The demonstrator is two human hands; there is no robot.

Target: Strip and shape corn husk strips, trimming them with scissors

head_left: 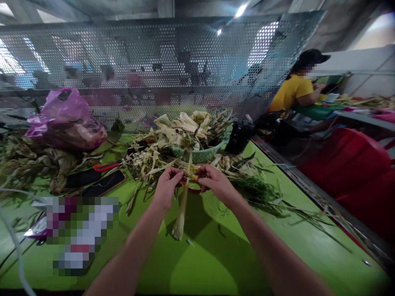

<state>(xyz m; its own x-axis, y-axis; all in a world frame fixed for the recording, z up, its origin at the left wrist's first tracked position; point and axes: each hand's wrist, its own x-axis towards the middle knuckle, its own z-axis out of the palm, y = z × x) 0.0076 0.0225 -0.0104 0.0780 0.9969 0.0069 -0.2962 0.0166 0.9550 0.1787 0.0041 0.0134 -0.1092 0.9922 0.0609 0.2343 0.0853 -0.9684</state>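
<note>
A pale bundle of dried husk (181, 218) stands between my two hands, its cut, flared end pointing toward me. My left hand (166, 185) pinches at the bundle's narrow middle with thumb and forefinger. On the other side, my right hand (214, 181) is closed, fingertips curled close to the bundle; what they hold is too small to make out. Red and yellow pieces (194, 188) show just behind and below the fingers, partly hidden. Loose dried husks (185, 127) are heaped beyond, in and around a light green basket (200, 154).
A red utility knife (106, 166) and a dark phone (105, 183) lie left, before a purple plastic bag (69, 123). Green strands (262, 193) lie right, near a black object (239, 135). Behind stands a perforated metal screen (138, 61); a person in yellow (290, 92) sits at right.
</note>
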